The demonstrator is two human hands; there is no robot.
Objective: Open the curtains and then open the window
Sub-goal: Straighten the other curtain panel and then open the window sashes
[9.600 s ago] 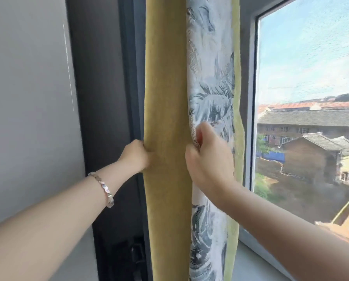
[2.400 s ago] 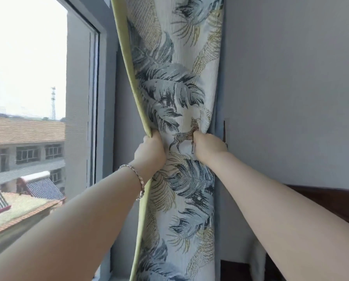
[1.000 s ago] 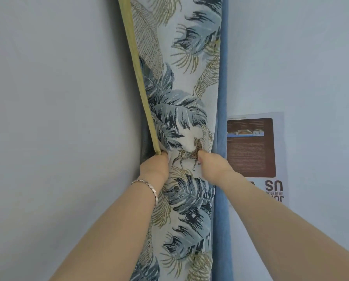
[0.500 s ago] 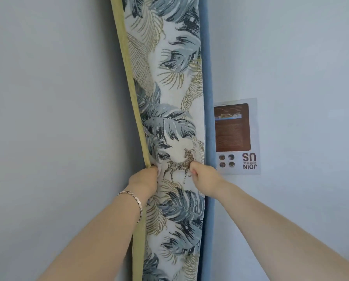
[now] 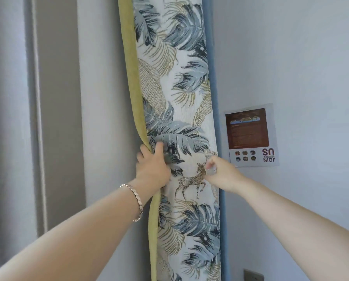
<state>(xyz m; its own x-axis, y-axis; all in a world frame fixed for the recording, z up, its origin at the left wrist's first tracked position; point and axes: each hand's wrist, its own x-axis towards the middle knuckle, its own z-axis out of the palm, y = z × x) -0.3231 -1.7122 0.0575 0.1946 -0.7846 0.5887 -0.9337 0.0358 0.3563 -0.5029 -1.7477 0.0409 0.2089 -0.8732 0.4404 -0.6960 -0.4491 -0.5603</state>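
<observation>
Far left: pale vertical bands of the window frame (image 5: pixel 56 118), no glass in view, so the window itself out of sight and evidently not yet opened. Next to it a plain grey strip of wall.

Then the left hand (image 5: pixel 152 167), bracelet (image 5: pixel 136 201) on the wrist, fingers (image 5: pixel 159 148) hooked round the yellow-green border (image 5: pixel 133 82) of the curtain (image 5: pixel 179 98). Grip clamped on that leading edge, thumb side pressing into the leaf print, presumably to keep the loose hem from sliding back toward the window.

Centre: curtain gathered into one tall narrow bundle, running top to bottom of the view, printed with grey-blue and gold leaves and a small gold deer (image 5: pixel 191 181) between the two hands. Pushed hard against a blue strip (image 5: pixel 215 78) at the corner, as far from the window as it seems able to go. Judged from this, curtain-opening on this side about finished, only tidying left.

Right of the deer: the right hand (image 5: pixel 222 173), blurred, fingertips drawn together at the bundle's right edge. Whether pinching fabric or merely pressing it flat, cannot tell. Likely purpose: tucking folds into the corner so they stay stacked.

Further right: a poster (image 5: pixel 250 134) stuck upside down on the pale wall, well clear of the cloth. Lower right corner: part of a wall socket (image 5: pixel 253 277).
</observation>
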